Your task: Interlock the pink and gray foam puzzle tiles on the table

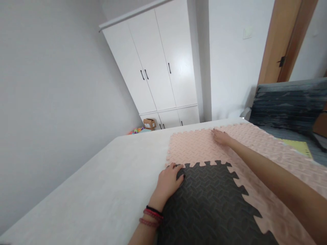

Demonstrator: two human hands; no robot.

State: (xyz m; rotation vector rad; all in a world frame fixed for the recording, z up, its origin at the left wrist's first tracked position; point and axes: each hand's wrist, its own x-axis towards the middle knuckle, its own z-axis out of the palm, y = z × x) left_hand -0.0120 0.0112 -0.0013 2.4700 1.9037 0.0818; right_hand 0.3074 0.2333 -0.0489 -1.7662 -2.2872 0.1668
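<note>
A black foam tile (209, 200) with a toothed edge lies on the white surface, its far and right teeth meeting pink foam tiles. My left hand (168, 180) rests on the black tile's far left corner, fingers spread, where it borders the far pink tile (191, 146). Red and black bracelets (152, 216) circle the left wrist. Farther off, my right hand (221, 137) lies with its fingertips on the pink foam near the far edge. More pink foam (276, 149) extends to the right, partly behind the right forearm.
The white surface (102, 183) extends left to a grey wall. Beyond its far edge stand a white wardrobe (163, 68) and a cardboard box (149, 124). At the right are a dark plastic-wrapped panel (288, 105), a yellow sheet (297, 147) and a wooden door (278, 44).
</note>
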